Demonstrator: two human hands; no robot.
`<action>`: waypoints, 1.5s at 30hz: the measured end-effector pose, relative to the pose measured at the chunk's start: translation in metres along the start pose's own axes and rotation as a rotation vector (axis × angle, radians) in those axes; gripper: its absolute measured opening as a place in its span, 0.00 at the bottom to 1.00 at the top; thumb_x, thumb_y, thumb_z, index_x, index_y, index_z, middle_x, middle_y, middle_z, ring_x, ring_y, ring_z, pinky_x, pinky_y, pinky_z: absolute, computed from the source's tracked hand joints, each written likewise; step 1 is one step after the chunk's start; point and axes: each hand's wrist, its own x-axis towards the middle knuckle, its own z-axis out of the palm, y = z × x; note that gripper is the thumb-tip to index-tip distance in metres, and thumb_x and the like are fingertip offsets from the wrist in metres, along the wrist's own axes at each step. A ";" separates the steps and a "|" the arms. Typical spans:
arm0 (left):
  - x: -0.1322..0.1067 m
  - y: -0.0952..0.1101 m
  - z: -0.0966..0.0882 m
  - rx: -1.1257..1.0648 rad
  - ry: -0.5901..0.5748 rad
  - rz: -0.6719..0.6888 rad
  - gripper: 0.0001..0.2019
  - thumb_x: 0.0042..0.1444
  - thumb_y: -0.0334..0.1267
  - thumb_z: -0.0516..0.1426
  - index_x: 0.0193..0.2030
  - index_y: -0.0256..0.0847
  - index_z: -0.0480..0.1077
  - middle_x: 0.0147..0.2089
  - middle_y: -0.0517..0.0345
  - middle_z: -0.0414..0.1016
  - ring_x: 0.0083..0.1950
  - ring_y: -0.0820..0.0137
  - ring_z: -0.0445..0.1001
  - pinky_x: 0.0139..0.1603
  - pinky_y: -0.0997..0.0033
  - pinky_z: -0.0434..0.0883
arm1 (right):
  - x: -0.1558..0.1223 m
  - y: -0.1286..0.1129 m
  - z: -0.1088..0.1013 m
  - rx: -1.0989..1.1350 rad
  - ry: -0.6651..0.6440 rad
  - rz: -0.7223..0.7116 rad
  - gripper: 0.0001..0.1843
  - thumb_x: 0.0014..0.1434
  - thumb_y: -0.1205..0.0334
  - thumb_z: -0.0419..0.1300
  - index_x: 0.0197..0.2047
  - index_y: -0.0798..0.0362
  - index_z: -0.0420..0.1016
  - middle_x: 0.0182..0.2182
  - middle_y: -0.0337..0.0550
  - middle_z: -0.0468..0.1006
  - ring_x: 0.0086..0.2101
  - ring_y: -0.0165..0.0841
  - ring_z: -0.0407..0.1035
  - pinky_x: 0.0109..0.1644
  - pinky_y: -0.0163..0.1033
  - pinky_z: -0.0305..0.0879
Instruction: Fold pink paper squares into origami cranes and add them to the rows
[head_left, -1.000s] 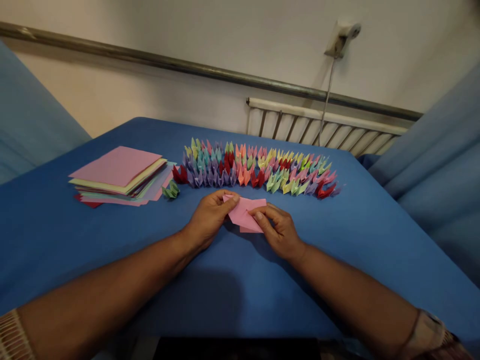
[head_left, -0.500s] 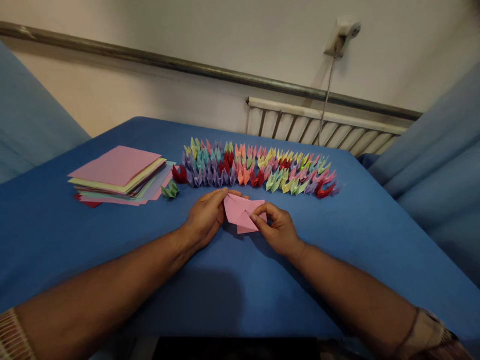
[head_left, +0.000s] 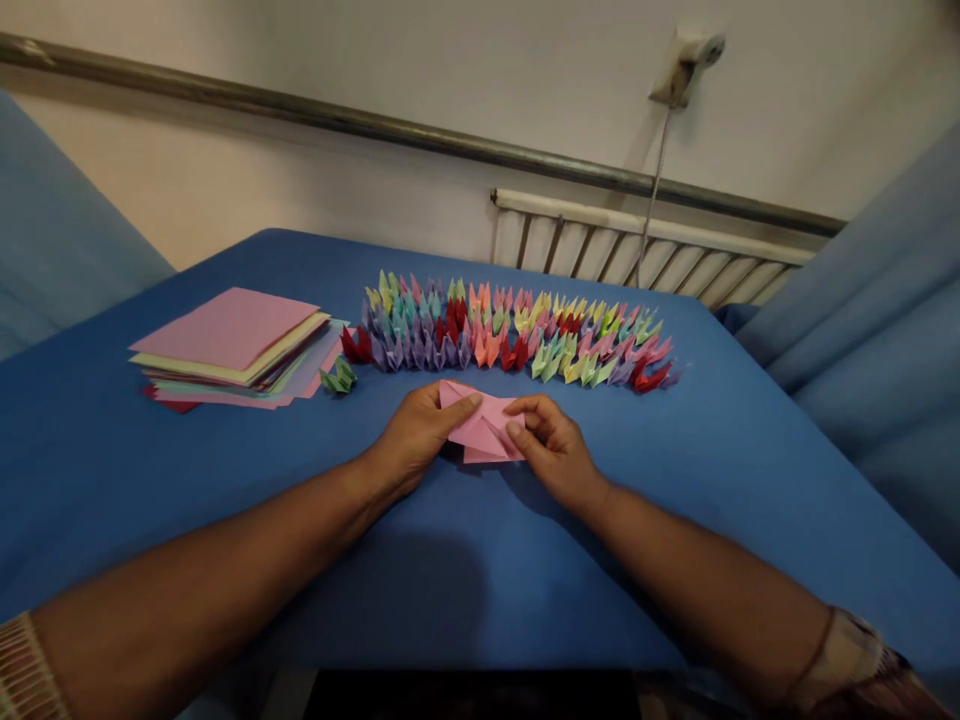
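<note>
Your left fingers (head_left: 463,409) and right fingers (head_left: 522,437) grip opposite ends of the pink paper (head_left: 478,434), so align its edges before creasing.

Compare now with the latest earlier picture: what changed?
The thumb of the left hand moved from the edge of the pink paper onto its face; on the right hand, thumb and forefinger parted. Both stayed on the paper. The paper stack and folded figures stayed put.
</note>
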 end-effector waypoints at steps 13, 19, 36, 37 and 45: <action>-0.005 0.003 0.002 0.290 -0.107 0.109 0.15 0.49 0.48 0.65 0.36 0.39 0.74 0.31 0.58 0.75 0.31 0.68 0.72 0.32 0.71 0.68 | 0.009 0.002 0.002 0.054 0.060 0.152 0.17 0.49 0.46 0.67 0.27 0.51 0.70 0.21 0.33 0.69 0.23 0.27 0.60 0.28 0.35 0.57; -0.003 -0.002 0.005 -0.083 -0.142 -0.032 0.17 0.50 0.45 0.66 0.42 0.37 0.72 0.37 0.56 0.76 0.38 0.68 0.75 0.41 0.68 0.72 | 0.013 -0.002 0.000 0.183 0.241 0.228 0.19 0.47 0.46 0.68 0.26 0.52 0.70 0.19 0.30 0.66 0.20 0.25 0.57 0.24 0.33 0.56; -0.003 -0.005 0.007 -0.143 -0.154 -0.116 0.15 0.47 0.42 0.69 0.37 0.37 0.74 0.33 0.59 0.76 0.32 0.73 0.73 0.38 0.72 0.71 | 0.009 -0.001 0.005 0.156 0.231 0.161 0.18 0.50 0.47 0.67 0.25 0.52 0.69 0.21 0.32 0.67 0.23 0.26 0.59 0.29 0.34 0.58; -0.002 -0.006 0.005 -0.102 -0.144 -0.092 0.15 0.46 0.43 0.69 0.36 0.37 0.74 0.32 0.59 0.75 0.31 0.73 0.73 0.36 0.73 0.70 | 0.008 -0.001 0.006 0.122 0.193 0.162 0.19 0.50 0.46 0.66 0.24 0.52 0.68 0.20 0.32 0.66 0.22 0.26 0.58 0.28 0.34 0.57; 0.000 -0.002 -0.001 0.219 -0.208 -0.022 0.14 0.44 0.46 0.68 0.28 0.38 0.73 0.26 0.62 0.72 0.27 0.73 0.67 0.27 0.75 0.62 | 0.006 -0.002 0.005 0.040 0.148 0.094 0.16 0.52 0.47 0.65 0.29 0.51 0.70 0.23 0.33 0.68 0.24 0.27 0.60 0.29 0.34 0.59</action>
